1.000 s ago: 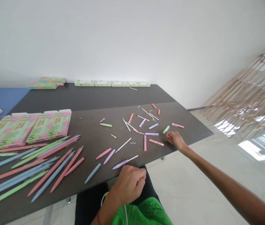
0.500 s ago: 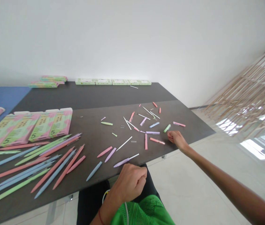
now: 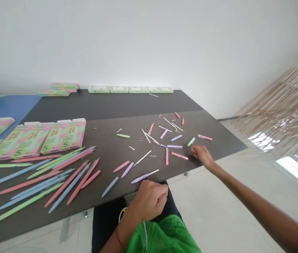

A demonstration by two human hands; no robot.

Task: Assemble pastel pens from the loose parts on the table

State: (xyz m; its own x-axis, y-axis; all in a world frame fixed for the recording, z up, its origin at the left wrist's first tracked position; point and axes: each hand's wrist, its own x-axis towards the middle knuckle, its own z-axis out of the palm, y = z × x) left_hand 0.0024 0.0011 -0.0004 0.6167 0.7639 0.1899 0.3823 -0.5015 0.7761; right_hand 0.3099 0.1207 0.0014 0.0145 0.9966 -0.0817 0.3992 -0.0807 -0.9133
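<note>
Listing from afar, I count: left hand (image 3: 151,200), grip curled together, near purple pen (image 3: 139,178); right hand (image 3: 201,154), grip likewise, at table (image 3: 112,109) edge, beside green tube (image 3: 190,142).

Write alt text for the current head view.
A person's right hand is curled beside a green pen part on a dark table; the left hand is fisted near its edge. Pens and boxes lie at the picture's left, loose pen parts centrally.
</note>
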